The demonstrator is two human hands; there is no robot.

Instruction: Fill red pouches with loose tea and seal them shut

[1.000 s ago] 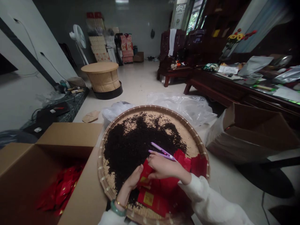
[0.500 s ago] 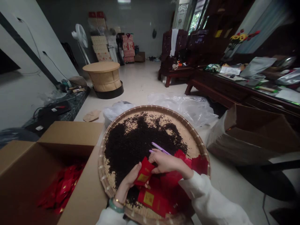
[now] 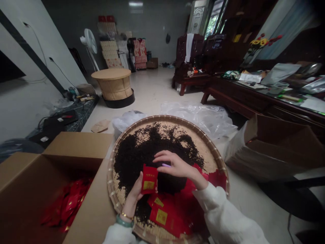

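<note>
The one head-worn camera looks forward and steeply down from the person's head height, close above a round woven bamboo tray (image 3: pixel 165 117) at the bottom of the frame. A flap of a brown cardboard box (image 3: pixel 78 144) sits near at lower left, and the wide view runs along the pale polished floor (image 3: pixel 149 88) to a distant grey wall (image 3: pixel 157 34).

A gold-labelled red foil sachet (image 3: pixel 149 179) stands upright in the left hand (image 3: pixel 134 200). Loose black tea (image 3: pixel 132 159) lies heaped on a round woven bamboo tray (image 3: pixel 162 117), with more red sachets (image 3: pixel 162 215) near its edge.
</note>
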